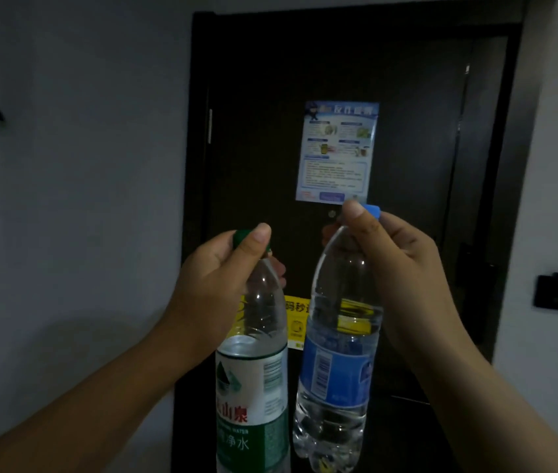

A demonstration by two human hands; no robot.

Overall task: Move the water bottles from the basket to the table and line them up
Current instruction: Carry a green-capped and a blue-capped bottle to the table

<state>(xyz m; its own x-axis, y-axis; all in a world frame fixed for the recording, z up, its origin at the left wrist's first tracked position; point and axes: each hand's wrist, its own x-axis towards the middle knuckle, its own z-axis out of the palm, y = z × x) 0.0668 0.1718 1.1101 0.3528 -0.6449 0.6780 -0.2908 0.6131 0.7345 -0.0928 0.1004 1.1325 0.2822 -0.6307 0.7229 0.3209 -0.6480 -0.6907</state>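
— Where are the water bottles?
— Both are held in the air, side by side, in front of a dark door [260, 131].
— Which hand has which?
— The left grip [216, 285] is clamped round the neck of the green-label bottle [253, 387], thumb against its green cap [241, 238]. The right grip [403, 268] is clamped round the neck of the blue-label bottle [335, 370], thumb beside its blue cap [373, 210].
— Do the bottles touch?
— No. They hang roughly upright, just beside each other, with a narrow gap showing lower down. The blue one sits higher.
— And behind them?
— A blue printed notice [337, 151] on the door, a yellow sticker [296, 315] partly hidden by the bottles, and a pale wall [66, 199] to the left.
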